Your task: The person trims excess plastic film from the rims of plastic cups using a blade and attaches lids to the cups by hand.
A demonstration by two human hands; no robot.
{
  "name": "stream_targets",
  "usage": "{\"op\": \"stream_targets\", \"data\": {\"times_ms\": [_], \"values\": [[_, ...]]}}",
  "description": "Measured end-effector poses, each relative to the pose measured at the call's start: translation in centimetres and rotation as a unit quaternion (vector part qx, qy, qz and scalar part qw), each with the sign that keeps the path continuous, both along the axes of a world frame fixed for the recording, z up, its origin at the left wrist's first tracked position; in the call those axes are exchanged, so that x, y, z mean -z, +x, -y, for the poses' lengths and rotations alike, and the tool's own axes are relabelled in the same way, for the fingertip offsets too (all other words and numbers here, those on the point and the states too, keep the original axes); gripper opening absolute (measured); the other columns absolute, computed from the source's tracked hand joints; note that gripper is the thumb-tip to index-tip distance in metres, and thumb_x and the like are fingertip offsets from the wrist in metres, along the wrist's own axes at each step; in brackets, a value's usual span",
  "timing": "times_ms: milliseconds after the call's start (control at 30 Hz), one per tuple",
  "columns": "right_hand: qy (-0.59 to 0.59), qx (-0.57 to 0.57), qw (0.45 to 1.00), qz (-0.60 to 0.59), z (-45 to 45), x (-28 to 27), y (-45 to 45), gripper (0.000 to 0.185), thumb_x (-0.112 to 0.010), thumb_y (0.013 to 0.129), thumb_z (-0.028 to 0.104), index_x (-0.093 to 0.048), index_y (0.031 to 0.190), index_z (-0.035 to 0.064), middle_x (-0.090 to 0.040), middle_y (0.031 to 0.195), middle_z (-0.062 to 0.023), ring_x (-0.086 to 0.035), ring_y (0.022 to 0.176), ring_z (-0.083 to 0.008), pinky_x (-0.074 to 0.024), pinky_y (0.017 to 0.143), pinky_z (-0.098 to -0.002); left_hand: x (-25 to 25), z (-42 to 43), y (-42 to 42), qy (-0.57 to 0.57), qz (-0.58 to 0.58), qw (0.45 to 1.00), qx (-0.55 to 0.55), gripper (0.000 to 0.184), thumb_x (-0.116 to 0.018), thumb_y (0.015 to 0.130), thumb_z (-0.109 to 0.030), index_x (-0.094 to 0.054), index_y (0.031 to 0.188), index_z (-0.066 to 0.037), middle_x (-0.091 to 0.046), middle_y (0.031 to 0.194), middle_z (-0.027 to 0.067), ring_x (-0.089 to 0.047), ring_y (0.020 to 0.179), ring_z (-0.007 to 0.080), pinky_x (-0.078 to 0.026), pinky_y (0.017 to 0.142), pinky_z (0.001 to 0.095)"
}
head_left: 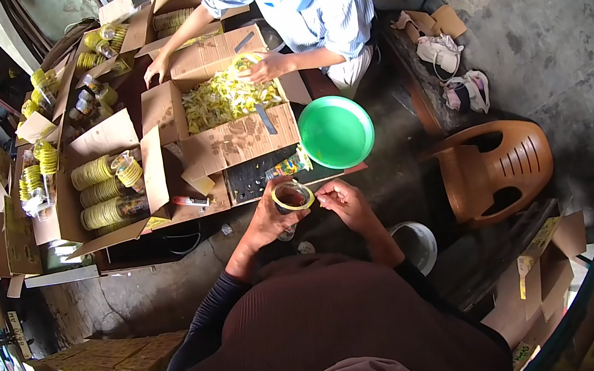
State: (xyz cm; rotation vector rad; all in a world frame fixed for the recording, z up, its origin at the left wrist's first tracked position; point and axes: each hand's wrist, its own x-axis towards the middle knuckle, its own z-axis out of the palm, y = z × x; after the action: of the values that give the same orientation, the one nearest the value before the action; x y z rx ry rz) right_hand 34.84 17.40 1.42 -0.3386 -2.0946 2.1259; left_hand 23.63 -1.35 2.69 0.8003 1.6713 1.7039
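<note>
My left hand (268,219) is wrapped round a clear plastic cup (291,197) with a yellow rim and something dark reddish inside. The cup is tipped so that its mouth faces me. Close to the right side of that rim, my right hand (350,209) has its fingertips pinched together; whatever they hold is too small to make out. Just beyond the cup lies a colourful printed packet (287,166) on the dark table edge. A green basin (336,132) stands to the right of it.
Across the table a person (315,15) reaches into an open carton (241,141) of yellow wrapped pieces. Cartons (155,167) with stacked yellow-rimmed cups stand at the left. A brown plastic chair (497,170) and a pale bucket (415,248) are to my right.
</note>
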Motion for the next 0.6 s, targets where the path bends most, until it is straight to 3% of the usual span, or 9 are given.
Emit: {"op": "stream_targets", "data": {"times_ms": [100, 200, 300, 367, 433, 600], "values": [[0.026, -0.009, 0.999, -0.037, -0.9, 0.6, 0.1, 0.01, -0.064, 0.09, 0.004, -0.06, 0.097, -0.0029, -0.063, 0.092, -0.0061, -0.058, 0.08, -0.0067, -0.0494, 0.072, -0.0247, -0.2, -0.3, 0.1, 0.023, -0.004, 1.0, -0.006, 0.08, -0.084, 0.07, -0.006, -0.037, 0.135, -0.006, -0.06, 0.105, 0.0034, -0.058, 0.098, 0.0123, -0.048, 0.09, 0.0294], [0.066, -0.022, 0.997, 0.018, -1.7, 0.2, 0.8, 0.02, -0.067, 0.083, -0.004, -0.06, 0.102, -0.0015, -0.064, 0.1, -0.0091, -0.062, 0.089, -0.0136, -0.0513, 0.076, -0.028, 0.7, -0.2, 0.2, 0.046, -0.021, 0.999, -0.015, 0.087, -0.085, 0.068, -0.002, -0.034, 0.138, -0.007, -0.06, 0.108, 0.004, -0.058, 0.103, 0.0135, -0.046, 0.094, 0.03], [0.39, 0.039, 0.918, -0.054, -2.0, -0.1, 1.3, 0.045, -0.068, 0.069, -0.009, -0.061, 0.112, 0.005, -0.062, 0.113, -0.0126, -0.06, 0.101, -0.0303, -0.0513, 0.083, -0.0355, 1.3, 0.1, 0.1, 0.069, -0.024, 0.997, -0.017, 0.09, -0.084, 0.067, 0.0, -0.032, 0.14, -0.007, -0.06, 0.116, 0.0058, -0.057, 0.109, 0.0151, -0.045, 0.098, 0.031], [0.36, 0.046, 0.93, -0.053, -2.1, 0.3, 1.4, 0.045, -0.069, 0.07, -0.008, -0.061, 0.112, 0.0052, -0.062, 0.112, -0.0123, -0.06, 0.099, -0.0295, -0.0505, 0.083, -0.0351, 1.4, 0.5, -0.1, 0.079, -0.025, 0.997, -0.01, 0.09, -0.083, 0.069, 0.0, -0.03, 0.141, -0.006, -0.058, 0.127, 0.0083, -0.054, 0.117, 0.0162, -0.043, 0.102, 0.0323], [0.331, 0.05, 0.941, -0.055, -2.2, 0.7, 1.4, 0.044, -0.07, 0.07, -0.006, -0.061, 0.112, 0.0053, -0.062, 0.11, -0.0121, -0.06, 0.096, -0.0287, -0.0498, 0.083, -0.0346, 1.2, 1.0, -0.2, 0.067, -0.049, 0.996, -0.018, 0.089, -0.083, 0.069, 0.0, -0.031, 0.141, -0.006, -0.057, 0.128, 0.0083, -0.054, 0.118, 0.0162, -0.043, 0.103, 0.0324], [0.28, 0.108, 0.954, -0.002, -2.6, 1.6, 1.3, 0.039, -0.072, 0.074, -0.003, -0.062, 0.111, 0.0053, -0.06, 0.104, -0.0124, -0.061, 0.09, -0.0225, -0.0496, 0.068, -0.0311, 0.7, 1.9, -0.9, 0.053, -0.058, 0.996, -0.045, 0.086, -0.082, 0.071, -0.001, -0.032, 0.141, -0.005, -0.055, 0.131, 0.0088, -0.053, 0.12, 0.0166, -0.041, 0.104, 0.0323]]}}
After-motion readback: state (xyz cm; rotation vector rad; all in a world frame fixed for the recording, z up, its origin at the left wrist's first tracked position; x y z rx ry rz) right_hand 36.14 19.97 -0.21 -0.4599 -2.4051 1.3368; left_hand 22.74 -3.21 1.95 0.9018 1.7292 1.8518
